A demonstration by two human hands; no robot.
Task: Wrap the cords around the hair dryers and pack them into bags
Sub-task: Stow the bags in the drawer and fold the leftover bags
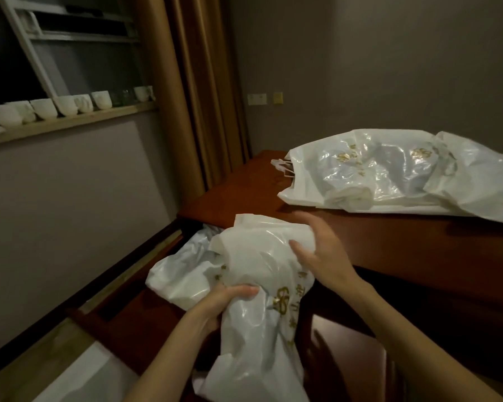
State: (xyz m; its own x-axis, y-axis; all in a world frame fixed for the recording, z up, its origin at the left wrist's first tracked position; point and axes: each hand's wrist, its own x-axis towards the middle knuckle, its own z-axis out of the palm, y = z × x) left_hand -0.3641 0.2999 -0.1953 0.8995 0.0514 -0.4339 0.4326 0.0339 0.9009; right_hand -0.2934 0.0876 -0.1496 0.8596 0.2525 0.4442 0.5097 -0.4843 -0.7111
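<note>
Head view shows the left hand (224, 303) gripping the white bag (262, 285) low, the right hand (314, 250) clasping its top; best keep both holds firm, closing the mouth.

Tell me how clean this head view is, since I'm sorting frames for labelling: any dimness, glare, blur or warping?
Head view: dim, warm indoor light; glare streaks on the plastic bags on the table; the held bag and both hands, left and right, are slightly soft; wide-angle warping bends the curtain and shelf of cups; no hair dryer is visible.
</note>
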